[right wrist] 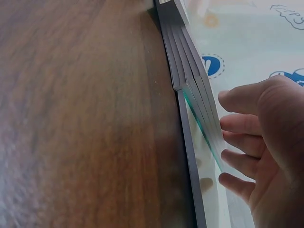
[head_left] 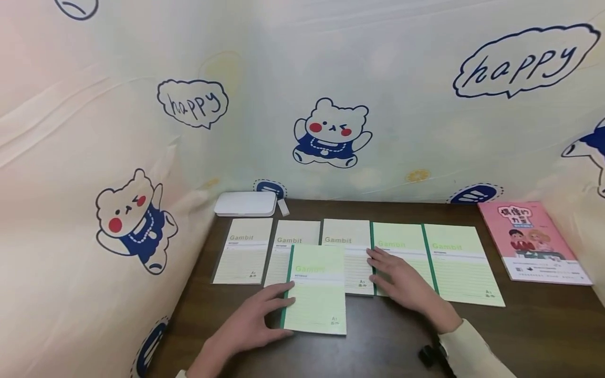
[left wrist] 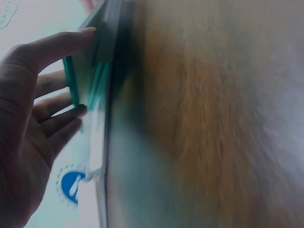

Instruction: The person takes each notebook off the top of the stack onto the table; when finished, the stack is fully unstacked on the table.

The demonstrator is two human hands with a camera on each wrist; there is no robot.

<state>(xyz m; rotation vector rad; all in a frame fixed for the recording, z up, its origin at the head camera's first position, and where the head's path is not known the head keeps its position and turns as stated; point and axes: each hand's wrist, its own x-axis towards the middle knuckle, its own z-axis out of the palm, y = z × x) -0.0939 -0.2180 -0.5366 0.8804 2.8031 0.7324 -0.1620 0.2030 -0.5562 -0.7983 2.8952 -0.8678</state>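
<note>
In the head view a pale green notebook with a dark green spine (head_left: pixel 316 302) lies in front of the row, overlapping two white notebooks. My left hand (head_left: pixel 252 320) is at its left side, two fingertips on the spine edge and the thumb by the lower left corner. My right hand (head_left: pixel 406 281) reaches over a green notebook (head_left: pixel 402 241), fingertips at its spine beside a white notebook (head_left: pixel 356 262). In the right wrist view the fingers (right wrist: pixel 240 161) are spread beside the notebooks' edges. Another white notebook (head_left: pixel 243 252) and another green notebook (head_left: pixel 458 262) end the row.
A white case (head_left: pixel 246 203) sits at the back left, with a small white piece (head_left: pixel 283 207) beside it. A pink book (head_left: pixel 534 236) lies at the right. Printed cloth (head_left: pixel 264 42) encloses the dark wooden table (head_left: pixel 373 344).
</note>
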